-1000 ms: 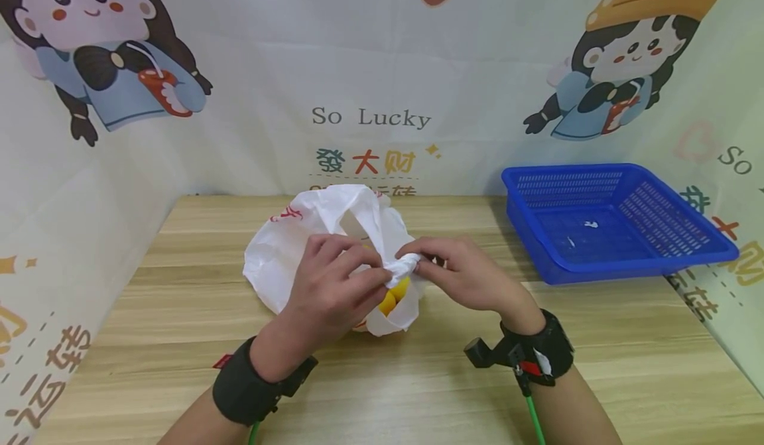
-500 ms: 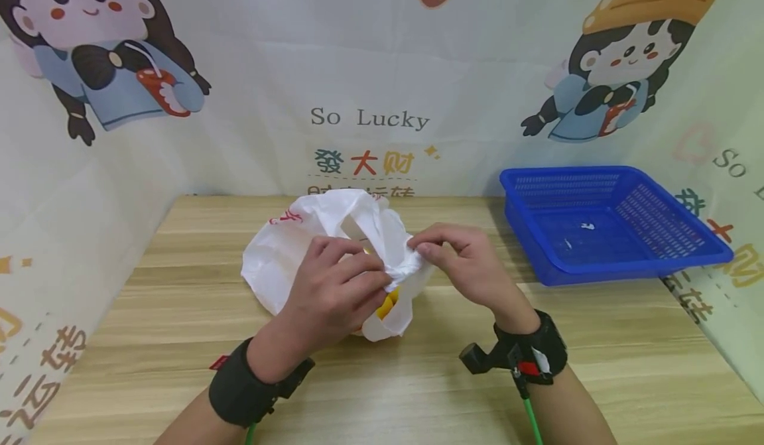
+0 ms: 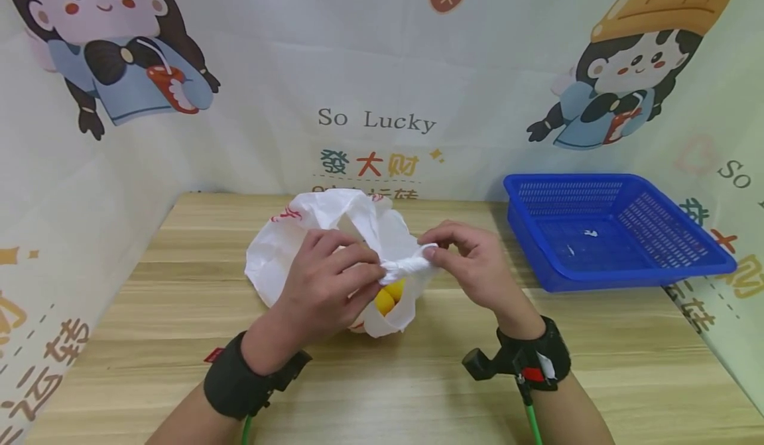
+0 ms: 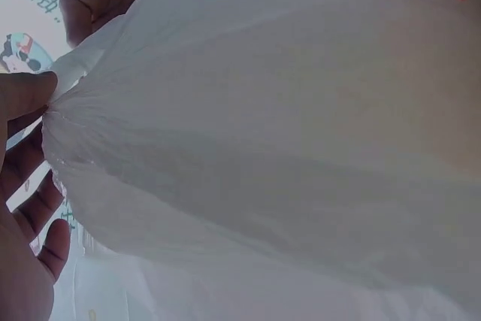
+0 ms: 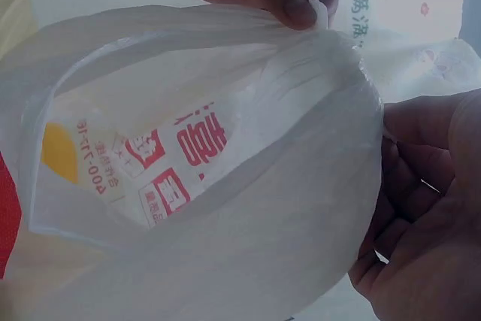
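Observation:
A white plastic bag (image 3: 277,246) with red print sits mid-table, its top gathered into a twisted strip. My left hand (image 3: 331,282) pinches one end of that strip between thumb and fingers. At the other end, my right hand (image 3: 471,262) pinches the strip with thumb and forefinger. Beneath the strip, yellow round things (image 3: 386,299) show through a gap in the bag. In the left wrist view the plastic (image 4: 225,133) fans out from the pinching fingertips (image 4: 34,92). The right wrist view shows red lettering on the bag (image 5: 285,178) and a yellow patch inside.
A blue plastic basket (image 3: 621,276) with slotted walls stands at the right rear of the wooden table (image 3: 406,392); small white scraps lie in it. A printed cloth backdrop (image 3: 268,80) rises behind and on both sides. Green cables (image 3: 533,422) run from the wrist straps.
My right hand has shifted to the right and re-gripped farther along, so the twisted strip is stretched out longer. My left hand keeps its pinch, nearly in place. The basket has stayed put.

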The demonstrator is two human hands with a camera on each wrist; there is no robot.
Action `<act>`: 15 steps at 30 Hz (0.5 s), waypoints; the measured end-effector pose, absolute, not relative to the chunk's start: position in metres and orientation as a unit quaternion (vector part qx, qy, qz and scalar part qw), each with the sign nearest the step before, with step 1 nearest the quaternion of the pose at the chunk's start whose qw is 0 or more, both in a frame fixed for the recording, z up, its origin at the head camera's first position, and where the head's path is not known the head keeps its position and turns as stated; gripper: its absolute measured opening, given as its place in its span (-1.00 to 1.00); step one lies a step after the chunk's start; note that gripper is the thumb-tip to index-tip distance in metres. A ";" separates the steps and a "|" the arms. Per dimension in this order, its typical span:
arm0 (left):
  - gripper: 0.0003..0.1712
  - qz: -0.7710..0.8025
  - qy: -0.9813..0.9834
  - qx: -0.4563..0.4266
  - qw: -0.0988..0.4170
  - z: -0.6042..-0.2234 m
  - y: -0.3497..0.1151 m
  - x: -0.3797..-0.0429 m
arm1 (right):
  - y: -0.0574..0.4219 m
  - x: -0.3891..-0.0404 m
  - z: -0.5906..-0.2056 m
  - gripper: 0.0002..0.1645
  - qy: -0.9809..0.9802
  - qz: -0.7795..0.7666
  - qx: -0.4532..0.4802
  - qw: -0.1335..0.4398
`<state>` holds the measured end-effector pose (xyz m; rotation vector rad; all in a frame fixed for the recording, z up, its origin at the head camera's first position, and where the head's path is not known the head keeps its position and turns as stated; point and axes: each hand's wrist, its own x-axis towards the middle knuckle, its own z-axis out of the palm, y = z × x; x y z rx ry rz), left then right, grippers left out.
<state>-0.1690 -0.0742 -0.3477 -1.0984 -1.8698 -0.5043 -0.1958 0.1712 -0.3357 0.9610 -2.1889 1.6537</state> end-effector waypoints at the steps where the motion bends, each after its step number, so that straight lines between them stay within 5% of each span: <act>1: -0.91 -0.207 -0.753 -0.441 0.442 -0.347 -0.075 -0.170 | 0.172 -0.197 -0.336 -0.89 -0.752 0.563 0.320 0.123; 15: -0.91 -0.256 -0.770 -0.401 0.425 -0.343 -0.095 -0.181 | 0.183 -0.205 -0.332 -0.90 -0.804 0.537 0.213 0.143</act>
